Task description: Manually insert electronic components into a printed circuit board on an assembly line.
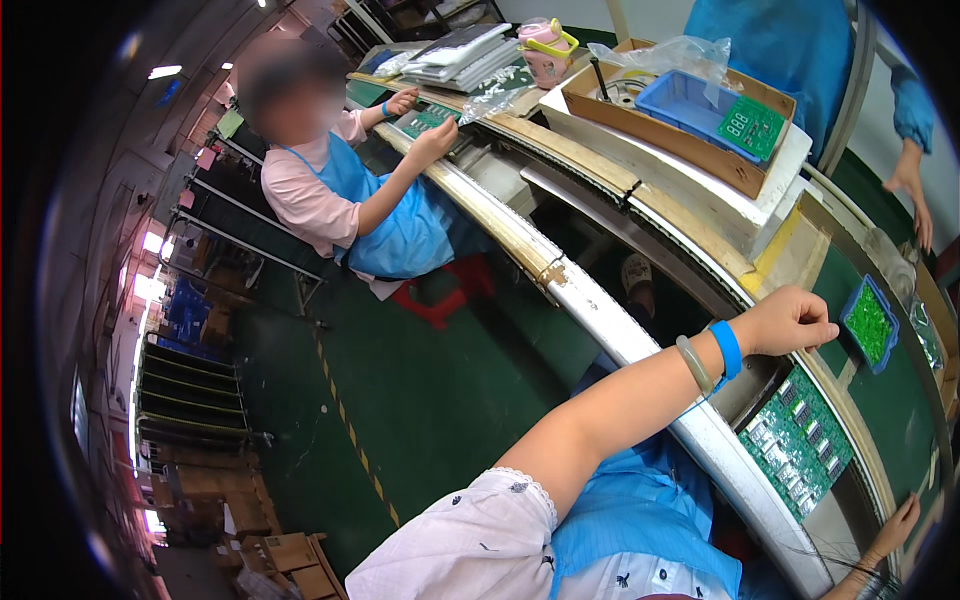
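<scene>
My left hand (787, 322), with a blue wrist strap (727, 350) and a pale bangle (694, 364) on its wrist, hangs above the line's rail. Its fingers are curled together; whatever may be in them is hidden. Just right of its fingertips lies a small blue tray (869, 325) full of bright green small parts. Below the hand, a green circuit board panel (797, 441) with rows of white and dark components sits between the rails. At the lower right edge, my right hand (893, 532) is beside the board's far side, fingers bent together, its grip unclear.
Ahead, a cardboard tray (680, 150) holds a blue bin (680, 103) and a green board (752, 128). A pink bottle (546, 52) stands beyond. A co-worker (350, 190) sits farther up the line handling a board. Another person's hand (911, 190) hangs at the right.
</scene>
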`<state>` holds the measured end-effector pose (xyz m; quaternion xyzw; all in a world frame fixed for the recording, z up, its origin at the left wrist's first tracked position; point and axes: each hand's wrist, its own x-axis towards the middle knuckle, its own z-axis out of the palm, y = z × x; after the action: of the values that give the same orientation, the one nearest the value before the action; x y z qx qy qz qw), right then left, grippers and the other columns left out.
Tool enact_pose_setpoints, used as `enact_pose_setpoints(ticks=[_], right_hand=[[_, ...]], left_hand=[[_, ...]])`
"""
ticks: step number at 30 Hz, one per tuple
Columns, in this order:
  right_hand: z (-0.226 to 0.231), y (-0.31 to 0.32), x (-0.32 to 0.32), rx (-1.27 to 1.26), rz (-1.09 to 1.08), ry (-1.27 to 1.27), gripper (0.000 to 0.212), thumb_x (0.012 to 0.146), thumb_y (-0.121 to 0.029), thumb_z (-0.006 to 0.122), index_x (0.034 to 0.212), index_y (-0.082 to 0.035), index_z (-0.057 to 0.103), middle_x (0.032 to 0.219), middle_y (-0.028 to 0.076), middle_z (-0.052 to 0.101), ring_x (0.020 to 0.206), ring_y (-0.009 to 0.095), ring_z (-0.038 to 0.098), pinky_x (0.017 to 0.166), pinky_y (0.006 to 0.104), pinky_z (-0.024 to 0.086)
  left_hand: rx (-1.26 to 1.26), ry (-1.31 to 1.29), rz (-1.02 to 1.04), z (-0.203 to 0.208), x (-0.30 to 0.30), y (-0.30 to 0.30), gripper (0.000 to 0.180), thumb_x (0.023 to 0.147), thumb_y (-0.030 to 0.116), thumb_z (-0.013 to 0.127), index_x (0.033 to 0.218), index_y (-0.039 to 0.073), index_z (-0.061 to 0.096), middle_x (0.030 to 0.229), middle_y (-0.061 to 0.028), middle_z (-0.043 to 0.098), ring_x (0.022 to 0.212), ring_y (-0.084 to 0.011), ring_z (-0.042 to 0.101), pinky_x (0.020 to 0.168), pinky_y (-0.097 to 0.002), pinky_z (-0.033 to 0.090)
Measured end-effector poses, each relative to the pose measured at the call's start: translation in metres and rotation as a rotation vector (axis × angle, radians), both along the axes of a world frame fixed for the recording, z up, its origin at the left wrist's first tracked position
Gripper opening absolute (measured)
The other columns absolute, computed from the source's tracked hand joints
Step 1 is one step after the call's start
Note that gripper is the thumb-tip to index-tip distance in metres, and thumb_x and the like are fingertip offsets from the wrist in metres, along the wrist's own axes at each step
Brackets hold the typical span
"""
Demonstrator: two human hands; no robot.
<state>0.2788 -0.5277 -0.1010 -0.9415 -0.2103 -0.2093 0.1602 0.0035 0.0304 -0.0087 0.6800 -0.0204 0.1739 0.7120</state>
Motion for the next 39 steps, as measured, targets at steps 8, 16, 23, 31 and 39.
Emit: enact_pose_setpoints(ticks=[8, 16, 23, 31, 39], right_hand=[[-0.007, -0.022, 0.005, 0.019, -0.022, -0.005, 0.032, 0.100, -0.021, 0.046, 0.118, 0.002, 0.058, 0.118, 0.015, 0.060, 0.110, 0.027, 0.056, 0.096, 0.0324, 0.041], [0.041, 0.085, -0.049, 0.188, 0.042, -0.127, 0.015, 0.094, -0.012, 0.052, 0.097, 0.000, 0.060, 0.092, 0.014, 0.059, 0.086, 0.028, 0.058, 0.078, 0.0329, 0.045], [0.052, 0.072, -0.067, 0.214, -0.025, -0.092, 0.013, 0.093, -0.011, 0.051, 0.095, -0.001, 0.060, 0.090, 0.011, 0.058, 0.083, 0.026, 0.057, 0.073, 0.0310, 0.045], [0.054, 0.081, -0.061, 0.219, 0.009, -0.099, 0.014, 0.093, -0.011, 0.051, 0.096, 0.000, 0.059, 0.092, 0.012, 0.058, 0.085, 0.028, 0.057, 0.076, 0.0317, 0.045], [0.013, 0.038, -0.030, 0.199, 0.063, -0.072, 0.019, 0.096, -0.012, 0.050, 0.104, 0.003, 0.061, 0.100, 0.014, 0.060, 0.094, 0.025, 0.058, 0.085, 0.0326, 0.044]], left_hand=[[0.012, 0.015, -0.022, -0.003, 0.008, -0.005, 0.026, 0.089, 0.022, 0.065, 0.070, 0.004, 0.059, 0.060, 0.0010, 0.056, 0.058, -0.0040, 0.048, 0.053, -0.0236, 0.041], [0.038, 0.017, 0.035, 0.005, -0.004, 0.009, 0.025, 0.091, 0.019, 0.063, 0.072, 0.003, 0.060, 0.064, 0.0026, 0.055, 0.062, -0.0043, 0.046, 0.056, -0.0223, 0.039], [-0.003, 0.064, -0.036, -0.004, 0.008, -0.006, 0.026, 0.092, 0.020, 0.062, 0.071, 0.004, 0.058, 0.065, 0.0022, 0.055, 0.063, -0.0050, 0.049, 0.058, -0.0208, 0.040], [0.014, 0.076, -0.046, 0.000, 0.004, 0.005, 0.023, 0.093, 0.017, 0.060, 0.075, 0.003, 0.059, 0.070, 0.0006, 0.057, 0.067, -0.0072, 0.053, 0.063, -0.0220, 0.044], [0.099, 0.036, -0.005, -0.008, 0.004, 0.004, 0.025, 0.091, 0.022, 0.063, 0.072, 0.005, 0.061, 0.064, 0.0011, 0.058, 0.062, -0.0049, 0.051, 0.056, -0.0237, 0.042]])
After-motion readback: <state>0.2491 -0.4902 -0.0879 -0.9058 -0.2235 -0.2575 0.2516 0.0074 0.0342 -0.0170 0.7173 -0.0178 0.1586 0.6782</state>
